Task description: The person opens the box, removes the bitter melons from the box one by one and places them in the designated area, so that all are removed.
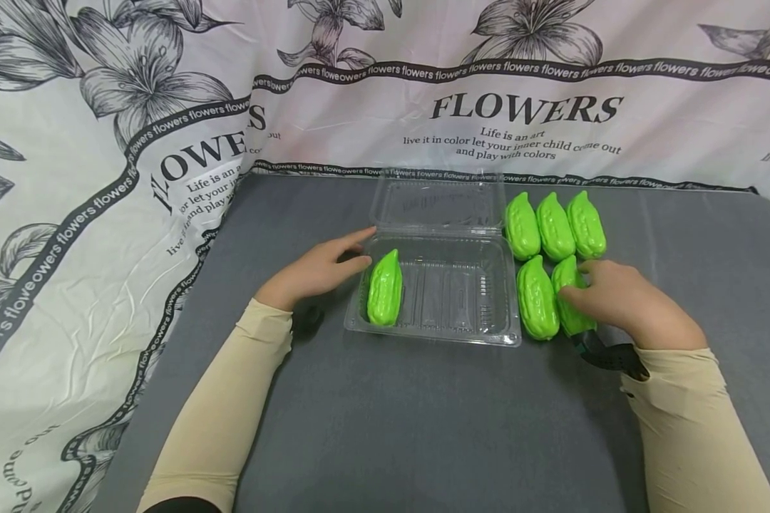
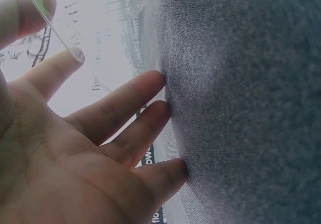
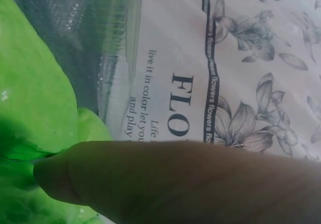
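Observation:
A clear plastic clamshell box [image 1: 452, 303] lies with its lid [image 1: 439, 203] folded back. Inside, along the left wall, sits one bright green toy bitter melon [image 1: 385, 291]. My left hand [image 1: 311, 272] touches the box's left rim with thumb and index finger; its fingers [image 2: 123, 108] are spread and fairly straight, the other fingertips resting on the grey cloth. Right of the box, my right hand [image 1: 635, 299] grips the front-right bitter melon [image 1: 571, 310], thumb on its left side. The right wrist view shows that thumb [image 3: 65, 171] pressed against the green surface; the other fingers are hidden there.
Another bitter melon [image 1: 537, 299] lies between the gripped one and the box. Behind them, three more [image 1: 555, 226] stand in a row beside the lid hinge. A grey cloth [image 1: 423, 427] covers the table. Flower-printed fabric [image 1: 359, 121] hangs behind and at the left.

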### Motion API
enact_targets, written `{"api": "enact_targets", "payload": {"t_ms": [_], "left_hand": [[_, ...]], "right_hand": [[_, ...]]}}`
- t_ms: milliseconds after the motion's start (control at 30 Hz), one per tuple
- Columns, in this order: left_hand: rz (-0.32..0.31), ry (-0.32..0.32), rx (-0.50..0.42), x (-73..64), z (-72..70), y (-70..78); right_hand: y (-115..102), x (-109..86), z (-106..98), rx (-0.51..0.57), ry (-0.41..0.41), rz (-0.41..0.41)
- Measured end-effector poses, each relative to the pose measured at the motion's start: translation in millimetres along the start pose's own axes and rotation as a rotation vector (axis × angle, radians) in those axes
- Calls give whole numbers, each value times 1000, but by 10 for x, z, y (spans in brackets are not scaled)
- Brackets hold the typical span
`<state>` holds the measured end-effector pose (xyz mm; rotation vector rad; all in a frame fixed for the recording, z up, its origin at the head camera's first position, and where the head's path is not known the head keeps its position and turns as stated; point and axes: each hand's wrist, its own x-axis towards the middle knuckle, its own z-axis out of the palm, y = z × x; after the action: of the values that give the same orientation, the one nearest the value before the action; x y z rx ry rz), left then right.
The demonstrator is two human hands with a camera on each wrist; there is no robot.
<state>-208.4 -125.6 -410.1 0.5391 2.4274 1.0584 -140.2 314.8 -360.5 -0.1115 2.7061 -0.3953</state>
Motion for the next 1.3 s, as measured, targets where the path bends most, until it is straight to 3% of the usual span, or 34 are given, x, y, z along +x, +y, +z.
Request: {"api": "enact_targets", "payload": {"t_ms": [867,1300], "left_hand": [[10,6,10,15,1,-8],[0,-2,-5,-25,-5,13]], "right_hand": [[-23,-117,-110,-2,-1,34],[-240,-236,-119,51,127,36]]}}
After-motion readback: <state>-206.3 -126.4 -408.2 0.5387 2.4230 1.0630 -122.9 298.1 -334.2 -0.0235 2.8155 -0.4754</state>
